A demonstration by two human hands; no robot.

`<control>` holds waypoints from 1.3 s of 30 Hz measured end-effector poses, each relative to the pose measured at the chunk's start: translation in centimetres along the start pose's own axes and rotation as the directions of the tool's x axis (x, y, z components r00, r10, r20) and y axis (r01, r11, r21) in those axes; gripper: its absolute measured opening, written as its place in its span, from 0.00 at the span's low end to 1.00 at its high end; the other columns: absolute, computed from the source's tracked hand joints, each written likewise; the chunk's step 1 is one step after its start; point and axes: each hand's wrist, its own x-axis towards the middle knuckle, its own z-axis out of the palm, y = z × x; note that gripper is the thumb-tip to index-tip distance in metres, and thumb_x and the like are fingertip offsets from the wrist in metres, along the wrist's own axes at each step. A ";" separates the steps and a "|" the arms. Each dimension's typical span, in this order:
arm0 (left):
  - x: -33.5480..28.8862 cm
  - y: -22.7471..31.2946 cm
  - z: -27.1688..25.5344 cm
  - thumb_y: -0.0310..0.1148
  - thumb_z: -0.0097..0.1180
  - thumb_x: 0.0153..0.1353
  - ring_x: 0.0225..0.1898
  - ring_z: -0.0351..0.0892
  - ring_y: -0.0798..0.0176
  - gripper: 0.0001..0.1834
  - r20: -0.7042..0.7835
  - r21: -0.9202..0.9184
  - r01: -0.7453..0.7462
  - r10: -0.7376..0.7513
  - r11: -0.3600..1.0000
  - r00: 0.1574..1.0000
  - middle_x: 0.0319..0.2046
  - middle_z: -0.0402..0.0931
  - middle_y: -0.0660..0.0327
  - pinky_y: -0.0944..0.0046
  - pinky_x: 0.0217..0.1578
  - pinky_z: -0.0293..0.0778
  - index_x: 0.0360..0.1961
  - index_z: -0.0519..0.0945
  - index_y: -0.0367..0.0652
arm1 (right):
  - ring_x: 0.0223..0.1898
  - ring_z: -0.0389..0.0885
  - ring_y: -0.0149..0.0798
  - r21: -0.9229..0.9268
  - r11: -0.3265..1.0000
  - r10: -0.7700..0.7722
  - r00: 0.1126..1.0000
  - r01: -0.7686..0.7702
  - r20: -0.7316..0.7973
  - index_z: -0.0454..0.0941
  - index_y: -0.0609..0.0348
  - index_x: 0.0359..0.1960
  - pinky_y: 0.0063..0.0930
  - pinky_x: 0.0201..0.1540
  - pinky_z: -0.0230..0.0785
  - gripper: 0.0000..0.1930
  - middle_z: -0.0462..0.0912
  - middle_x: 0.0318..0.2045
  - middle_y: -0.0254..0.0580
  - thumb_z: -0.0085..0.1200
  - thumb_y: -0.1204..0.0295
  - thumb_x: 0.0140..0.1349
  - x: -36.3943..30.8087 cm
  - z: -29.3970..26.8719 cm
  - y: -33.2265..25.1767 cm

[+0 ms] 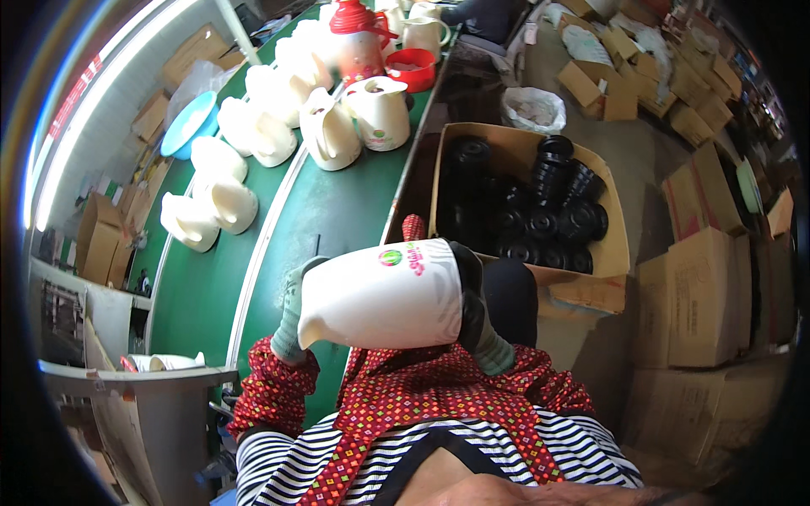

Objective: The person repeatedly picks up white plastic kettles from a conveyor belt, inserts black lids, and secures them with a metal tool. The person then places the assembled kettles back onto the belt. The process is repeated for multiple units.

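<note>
A white plastic jug body (380, 295) with a printed emblem lies on its side in front of my chest, its spout end to the left. Grey-green gloves cover both hands. My left hand (291, 316) grips the spout end, and its fingers are partly hidden behind the jug. At the other end, my right hand (491, 344) is closed around a black round base (469, 291), which sits against the jug's bottom. Whether the base is fully seated I cannot tell. Beside me an open cardboard box (620, 228) holds several black round parts (542, 223).
A green conveyor belt (312, 211) runs along my left, carrying several white jugs (329, 131), a red jug (354, 42) and a red bowl (411, 69). A light blue basin (190, 125) stands at its far edge. Cardboard boxes (704, 295) are stacked at the right, near a white bag (534, 110).
</note>
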 end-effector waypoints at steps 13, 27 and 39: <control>0.5 9.5 -0.4 0.41 0.79 0.49 0.65 0.74 0.36 0.49 0.203 0.616 -0.321 0.248 0.720 0.947 0.67 0.68 0.39 0.46 0.63 0.73 0.71 0.69 0.40 | 0.73 0.63 0.65 -0.563 0.742 0.090 0.779 0.364 0.621 0.71 0.42 0.74 0.56 0.75 0.56 0.50 0.59 0.76 0.61 0.79 0.59 0.44 5.4 0.7 -7.7; 1.1 5.9 3.1 0.56 0.80 0.39 0.78 0.47 0.24 0.34 0.551 0.489 -0.705 0.445 0.513 0.706 0.77 0.52 0.36 0.21 0.73 0.44 0.47 0.87 0.51 | 0.71 0.65 0.67 -0.726 0.489 0.223 0.736 0.483 0.640 0.83 0.48 0.54 0.59 0.69 0.59 0.25 0.64 0.70 0.72 0.68 0.58 0.54 5.3 1.3 -10.4; -0.6 3.5 3.7 0.46 0.88 0.30 0.66 0.68 0.32 0.34 -0.067 0.418 -0.514 0.589 0.749 0.805 0.62 0.69 0.38 0.35 0.67 0.64 0.41 0.85 0.48 | 0.71 0.68 0.56 -0.478 0.858 0.212 0.977 -0.189 -0.006 0.64 0.61 0.74 0.47 0.70 0.65 0.39 0.68 0.70 0.57 0.69 0.67 0.64 0.1 -4.2 -3.1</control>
